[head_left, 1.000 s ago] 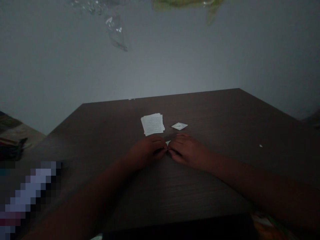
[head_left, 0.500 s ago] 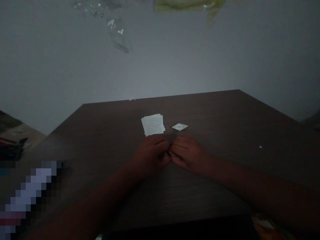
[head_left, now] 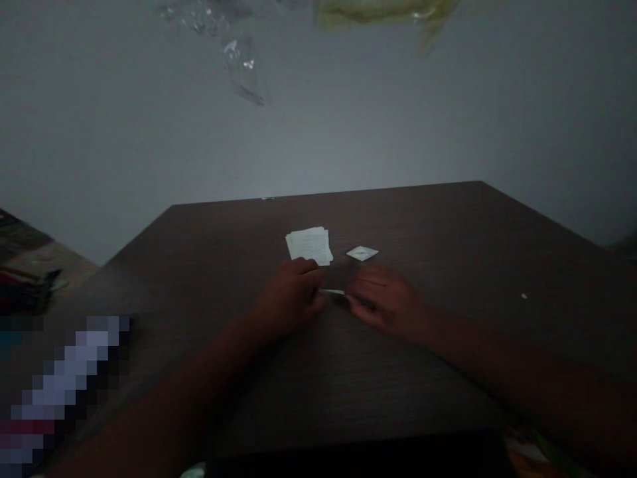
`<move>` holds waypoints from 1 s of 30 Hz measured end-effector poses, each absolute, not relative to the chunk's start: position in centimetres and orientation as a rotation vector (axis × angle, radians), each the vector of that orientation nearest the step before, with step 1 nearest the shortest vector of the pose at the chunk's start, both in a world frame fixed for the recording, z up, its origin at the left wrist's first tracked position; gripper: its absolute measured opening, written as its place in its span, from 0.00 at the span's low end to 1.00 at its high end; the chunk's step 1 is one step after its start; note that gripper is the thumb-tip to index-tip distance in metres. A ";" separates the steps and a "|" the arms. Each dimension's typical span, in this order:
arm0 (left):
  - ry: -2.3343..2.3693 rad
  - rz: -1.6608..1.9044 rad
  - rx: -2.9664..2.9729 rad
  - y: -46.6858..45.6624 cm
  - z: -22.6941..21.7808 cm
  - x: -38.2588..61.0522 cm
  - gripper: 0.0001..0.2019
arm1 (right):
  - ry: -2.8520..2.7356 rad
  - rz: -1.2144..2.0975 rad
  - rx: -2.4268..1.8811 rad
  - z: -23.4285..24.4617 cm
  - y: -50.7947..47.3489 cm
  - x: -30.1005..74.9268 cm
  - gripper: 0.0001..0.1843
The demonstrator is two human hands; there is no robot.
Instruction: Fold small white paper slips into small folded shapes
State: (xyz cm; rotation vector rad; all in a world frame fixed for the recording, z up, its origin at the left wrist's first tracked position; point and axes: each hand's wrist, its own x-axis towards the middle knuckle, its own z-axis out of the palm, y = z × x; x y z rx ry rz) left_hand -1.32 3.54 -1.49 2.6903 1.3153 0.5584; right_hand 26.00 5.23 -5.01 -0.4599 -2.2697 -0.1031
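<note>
Between my two hands a thin strip of white paper [head_left: 332, 291] shows, seen nearly edge-on. My left hand [head_left: 293, 295] is closed on its left end, just below a stack of printed paper sheets [head_left: 311, 245]. The right end is pinched by the fingers of my right hand [head_left: 383, 297]. Most of the paper is hidden by my fingers. A folded diamond-shaped paper [head_left: 362, 253] lies on the table just beyond my right hand.
The dark wood-grain table [head_left: 423, 226] reaches back to a grey wall [head_left: 373, 119]. A small white scrap [head_left: 524, 296] lies at the right. A blurred-out, pixelated object [head_left: 74, 365] is at the left edge. Clear plastic [head_left: 243, 66] hangs on the wall.
My hands were together and have moved apart, the left one leftward, so the paper between them now shows. The view has shifted slightly.
</note>
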 end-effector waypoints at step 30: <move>1.367 0.756 2.861 2.9 -1.7 -2.0 0.12 | -2.178 -0.089 -0.413 -4.4 4.4 26.3 0.13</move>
